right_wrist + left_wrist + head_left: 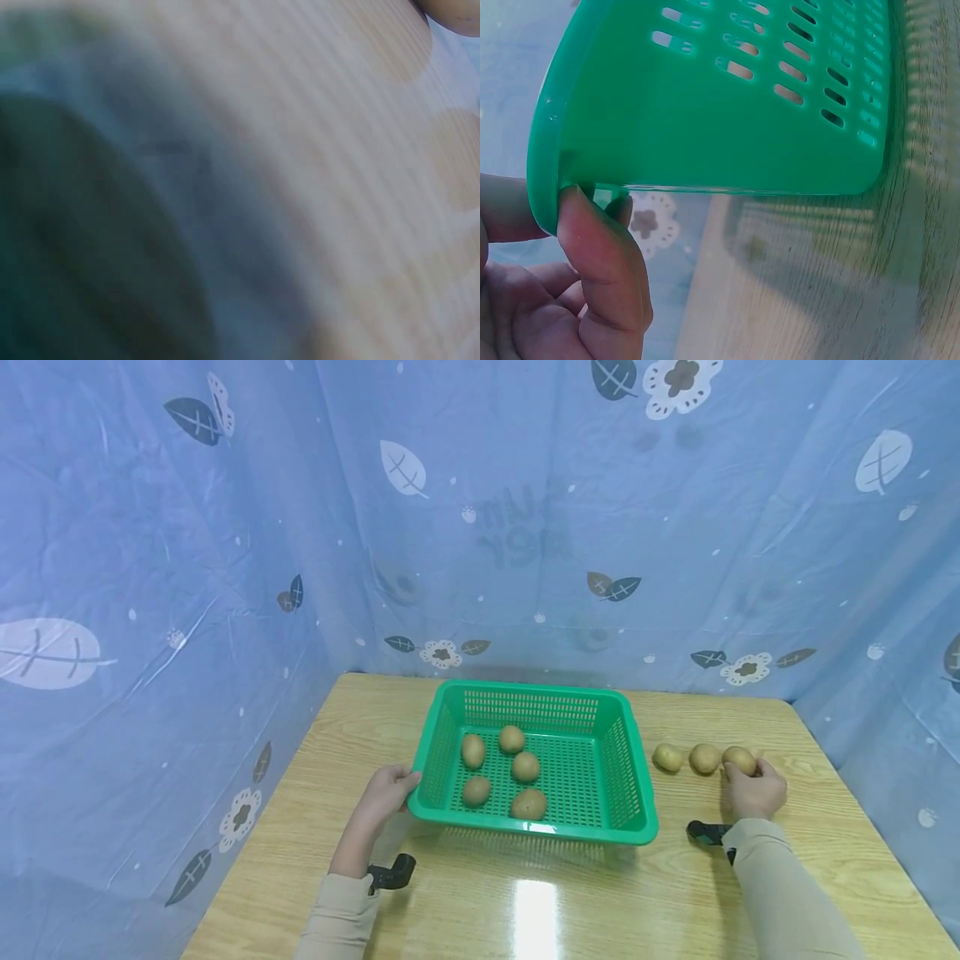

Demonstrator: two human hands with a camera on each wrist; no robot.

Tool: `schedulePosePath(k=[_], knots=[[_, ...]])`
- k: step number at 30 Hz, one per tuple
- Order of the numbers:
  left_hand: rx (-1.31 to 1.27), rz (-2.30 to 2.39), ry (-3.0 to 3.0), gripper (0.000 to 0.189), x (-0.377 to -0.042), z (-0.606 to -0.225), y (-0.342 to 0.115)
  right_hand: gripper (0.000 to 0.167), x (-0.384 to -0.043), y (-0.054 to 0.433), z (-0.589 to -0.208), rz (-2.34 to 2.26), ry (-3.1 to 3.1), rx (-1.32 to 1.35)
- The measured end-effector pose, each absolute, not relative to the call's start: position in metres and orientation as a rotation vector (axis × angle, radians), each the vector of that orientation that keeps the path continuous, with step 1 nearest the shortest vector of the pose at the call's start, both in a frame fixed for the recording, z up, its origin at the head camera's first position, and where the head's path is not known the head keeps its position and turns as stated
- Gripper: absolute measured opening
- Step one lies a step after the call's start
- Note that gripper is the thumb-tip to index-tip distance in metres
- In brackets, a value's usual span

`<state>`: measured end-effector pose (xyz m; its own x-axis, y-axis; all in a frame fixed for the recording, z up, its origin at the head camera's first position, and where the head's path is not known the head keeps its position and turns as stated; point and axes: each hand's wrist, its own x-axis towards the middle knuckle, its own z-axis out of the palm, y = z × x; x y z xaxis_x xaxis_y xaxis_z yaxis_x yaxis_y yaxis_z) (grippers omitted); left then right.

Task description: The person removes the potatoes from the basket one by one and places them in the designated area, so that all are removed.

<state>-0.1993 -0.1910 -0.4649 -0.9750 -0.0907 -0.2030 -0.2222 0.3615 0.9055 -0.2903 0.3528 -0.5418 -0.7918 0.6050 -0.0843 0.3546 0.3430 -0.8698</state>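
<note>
A green plastic basket (534,832) with slotted walls stands on the table, several potatoes (528,804) lying spread over its floor. At its near left corner my left hand (387,795) grips the rim; the left wrist view shows the fingers (600,255) curled round the basket's edge (546,150). To the basket's right, three potatoes sit in a row. My right hand (756,792) holds the rightmost potato (739,759) between thumb and fingers. Beside it are a middle potato (705,758) and a yellower potato (667,757). The right wrist view is mostly blurred, without the hand.
The wooden table (465,902) reaches back to a blue patterned curtain (525,527), which also hangs along both sides. A black wrist mount (392,872) sticks out from the left sleeve, and another black mount (708,833) from the right.
</note>
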Motion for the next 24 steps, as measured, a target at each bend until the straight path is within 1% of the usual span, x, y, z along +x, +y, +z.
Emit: schedulePosePath(k=[7,18,24], knots=[[-0.293,1.690,2.492,0.028,-0.200,-0.466,-0.192,0.073,-0.287,0.356,-0.538,1.568,-2.286,-0.883],[-0.287,1.684,2.492,0.028,-0.201,-0.465,-0.192,0.073,-0.287,0.351,-0.519,1.636,-2.139,-0.904],[-0.278,1.683,2.498,0.027,-0.201,-0.465,-0.192,0.073,-0.292,0.346,-0.505,1.676,-2.102,-0.846]])
